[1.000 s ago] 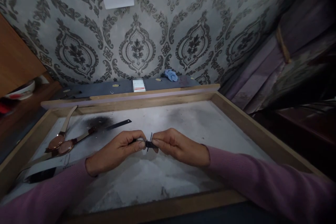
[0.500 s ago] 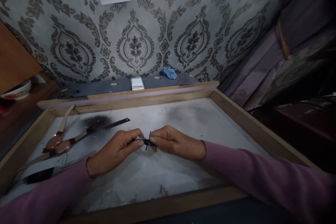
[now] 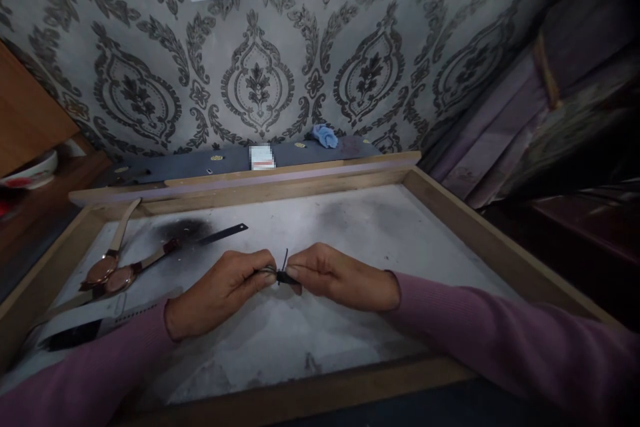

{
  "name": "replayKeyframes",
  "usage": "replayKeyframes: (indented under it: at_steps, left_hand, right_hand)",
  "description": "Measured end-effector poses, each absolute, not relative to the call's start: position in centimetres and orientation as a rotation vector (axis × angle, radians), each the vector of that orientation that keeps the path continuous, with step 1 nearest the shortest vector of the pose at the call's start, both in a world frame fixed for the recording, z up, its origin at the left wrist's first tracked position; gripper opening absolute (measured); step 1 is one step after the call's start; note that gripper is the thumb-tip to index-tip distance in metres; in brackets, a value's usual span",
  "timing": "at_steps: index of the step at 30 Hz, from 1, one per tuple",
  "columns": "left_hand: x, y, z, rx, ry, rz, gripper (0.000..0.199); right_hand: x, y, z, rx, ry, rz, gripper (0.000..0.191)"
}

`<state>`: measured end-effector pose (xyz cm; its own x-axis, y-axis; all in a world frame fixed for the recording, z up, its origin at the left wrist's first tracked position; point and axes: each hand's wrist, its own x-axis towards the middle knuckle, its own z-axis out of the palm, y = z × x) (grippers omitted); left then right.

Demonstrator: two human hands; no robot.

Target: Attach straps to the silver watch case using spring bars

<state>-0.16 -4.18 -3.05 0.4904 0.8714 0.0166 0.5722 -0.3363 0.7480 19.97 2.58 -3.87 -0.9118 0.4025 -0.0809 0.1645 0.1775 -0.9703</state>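
Observation:
Between my hands, above the white board, is what looks like a watch (image 3: 284, 277), with a curved metal rim and a short black strap part; most of it is hidden by fingers. My left hand (image 3: 227, 290) is closed, pinching the metal-rim side between thumb and forefinger. On the black part, the thumb and fingers of my right hand (image 3: 343, 277) are pressed together. A thin dark strip (image 3: 285, 258) sticks up between the fingertips. To the left lie a rose-gold watch (image 3: 101, 269), a second round watch (image 3: 120, 278) and a black watch (image 3: 75, 335) with a pale strap.
A wooden frame (image 3: 445, 220) rims the white board (image 3: 360, 340). A flat dark strip with a hole (image 3: 225, 234) lies behind my left hand. Beyond the frame are a blue cloth (image 3: 325, 136) and a small white box (image 3: 262, 157), near the patterned wall.
Both hands keep their pinch on the watch. The held piece has turned slightly, with less of its metal rim showing, and my right hand sits slightly further right and lower.

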Motion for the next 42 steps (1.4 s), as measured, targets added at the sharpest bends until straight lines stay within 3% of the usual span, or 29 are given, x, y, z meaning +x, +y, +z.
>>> replayKeyframes:
  at_steps: [7,21,42]
  left_hand:
    - [-0.17,-3.85,-2.83,1.851,1.138,0.59,0.033]
    - [-0.1,-3.82,-2.81,1.673,1.168,0.732,0.029]
    - [-0.25,-3.39,-3.13,1.527,1.109,0.697,0.03]
  right_hand:
    - [19.82,2.47,-3.47,-0.564,-2.329,1.64,0.043]
    - [19.81,2.6,-3.79,-0.623,-1.966,1.998,0.041]
    - [19.92,2.79,-3.7,-0.661,-2.003,1.957,0.039]
